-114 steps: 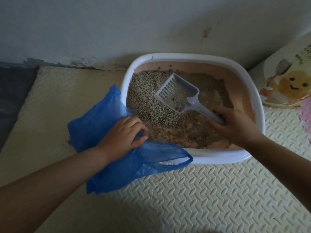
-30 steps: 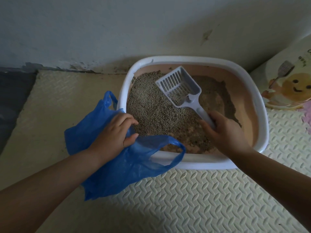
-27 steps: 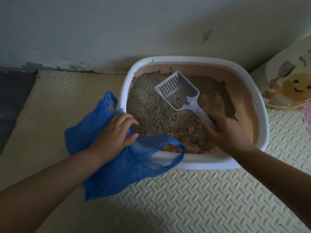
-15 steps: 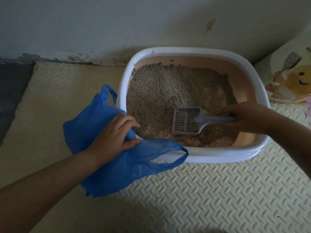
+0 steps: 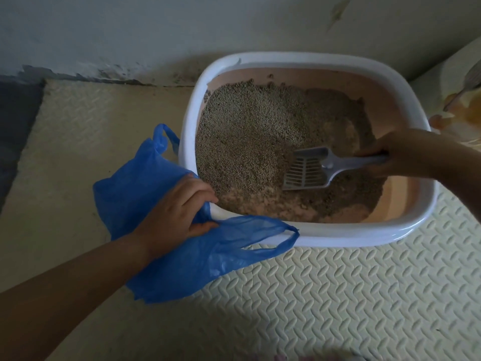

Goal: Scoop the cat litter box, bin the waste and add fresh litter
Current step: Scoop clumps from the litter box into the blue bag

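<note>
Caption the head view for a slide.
Scooping: right hand holds a scoop in the litter box; left hand grips a blue bag at its rim.

No legible text or labels, printed bag (image 5: 462, 105) at right edge shows artwork only

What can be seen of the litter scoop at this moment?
The litter scoop looks like pale grey plastic: a slotted, walled pan on a handle. It lies in the near-right part of the litter box, pan pointing left, seemingly resting on the litter. The right hand grips the handle's end. No clump shows in it.
</note>
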